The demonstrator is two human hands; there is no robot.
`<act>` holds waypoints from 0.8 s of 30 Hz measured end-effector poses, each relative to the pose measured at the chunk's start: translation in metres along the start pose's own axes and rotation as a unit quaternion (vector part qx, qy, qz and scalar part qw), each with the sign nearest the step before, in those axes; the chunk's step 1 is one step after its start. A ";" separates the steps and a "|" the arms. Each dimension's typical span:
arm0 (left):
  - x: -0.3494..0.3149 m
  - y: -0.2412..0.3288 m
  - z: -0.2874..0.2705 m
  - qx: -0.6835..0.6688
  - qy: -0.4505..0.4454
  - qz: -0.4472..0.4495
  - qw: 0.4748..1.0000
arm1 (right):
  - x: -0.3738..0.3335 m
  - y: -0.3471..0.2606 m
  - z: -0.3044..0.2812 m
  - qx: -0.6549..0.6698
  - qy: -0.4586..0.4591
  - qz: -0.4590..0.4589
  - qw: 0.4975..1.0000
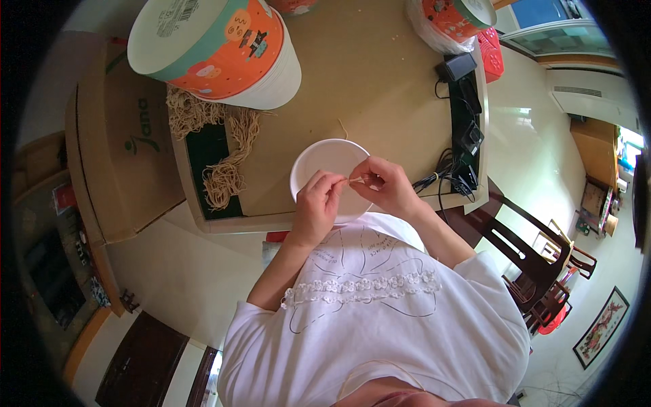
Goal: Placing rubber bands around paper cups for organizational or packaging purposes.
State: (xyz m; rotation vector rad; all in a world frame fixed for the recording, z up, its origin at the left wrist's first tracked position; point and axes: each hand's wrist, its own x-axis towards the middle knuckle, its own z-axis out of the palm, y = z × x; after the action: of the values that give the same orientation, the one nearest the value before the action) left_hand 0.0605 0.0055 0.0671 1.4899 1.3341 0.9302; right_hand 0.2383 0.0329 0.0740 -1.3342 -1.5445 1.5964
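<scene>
a white tub (308, 159) is sitting at the near edge of the surface (380, 74), its mouth facing up and its near rim reaching over that edge beside a white shirt (366, 319); its pale inside is showing between the hands. toward the far left corner, a stack of paper tubs (224, 54) is standing bottom-up, orange and green bands showing above nested white rims. at the far right corner, another orange tub (458, 17) is sitting partly in a clear plastic bag (428, 30).

both hands are hovering over the white tub, wrists angling inward from the near edge. the left hand (317, 203) is pinching one end of a thin pale strand (354, 180) between thumb and fingers, and the right hand (393, 190) is gripping it just beside, fingers curling down. the strand is lying between the fingertips, above the tub's opening.

bundles of beige string (230, 163) are lying along the left edge; black devices and cables (468, 136) are lining the right edge. the strand's ends are hiding behind the fingers, and the picture's top edge is cutting off the stack.
</scene>
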 end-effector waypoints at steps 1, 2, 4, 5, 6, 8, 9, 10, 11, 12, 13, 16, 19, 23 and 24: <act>0.001 0.000 0.001 0.000 0.000 0.000 1.000 | 0.000 0.002 0.001 -0.004 0.012 -0.018 1.000; 0.002 0.000 0.002 -0.018 -0.007 -0.021 1.000 | 0.000 0.003 0.001 -0.009 0.023 -0.035 0.999; 0.002 -0.003 0.006 -0.036 -0.013 -0.042 0.998 | 0.000 0.000 0.001 -0.026 0.034 -0.055 0.998; 0.002 -0.008 0.011 -0.043 -0.006 -0.040 0.998 | 0.000 -0.001 0.001 -0.043 0.046 -0.074 0.995; 0.001 -0.012 0.015 -0.049 0.002 -0.038 0.998 | 0.000 -0.002 0.000 -0.043 0.044 -0.075 0.995; 0.003 -0.016 0.023 -0.029 -0.019 -0.032 0.999 | -0.002 -0.002 -0.007 -0.084 0.060 -0.105 0.989; 0.004 -0.018 0.027 -0.007 -0.041 -0.027 0.999 | -0.003 -0.002 -0.010 -0.051 0.094 -0.094 0.990; 0.006 -0.020 0.031 0.076 -0.109 -0.049 0.990 | -0.004 -0.002 -0.015 -0.018 0.127 -0.083 0.988; 0.004 -0.016 0.041 0.177 -0.113 -0.053 0.976 | -0.006 0.007 -0.025 -0.064 0.149 -0.058 0.985; 0.002 -0.011 0.054 0.277 -0.120 -0.054 0.952 | -0.005 0.014 -0.032 -0.040 0.177 -0.060 0.982; 0.000 -0.014 0.061 0.299 -0.132 -0.050 0.944 | -0.003 0.020 -0.037 -0.017 0.204 -0.062 0.977; 0.003 -0.013 0.061 0.284 -0.143 -0.134 0.938 | -0.008 0.019 -0.043 -0.068 0.184 -0.058 0.979; 0.002 -0.005 0.026 0.141 -0.059 -0.117 0.981 | -0.004 0.013 -0.028 -0.090 0.130 -0.059 0.986; -0.004 -0.012 -0.001 -0.023 -0.019 -0.131 0.991 | 0.013 0.012 0.008 -0.067 0.100 -0.076 0.990; -0.007 -0.018 -0.004 -0.055 -0.003 -0.130 0.990 | 0.017 0.010 0.014 -0.072 0.090 -0.079 0.990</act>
State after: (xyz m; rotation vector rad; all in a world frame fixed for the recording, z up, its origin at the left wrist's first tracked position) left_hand 0.0502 -0.0005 0.0514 1.2012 1.4104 0.8166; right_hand 0.2219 0.0406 0.0575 -1.3540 -1.6334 1.2545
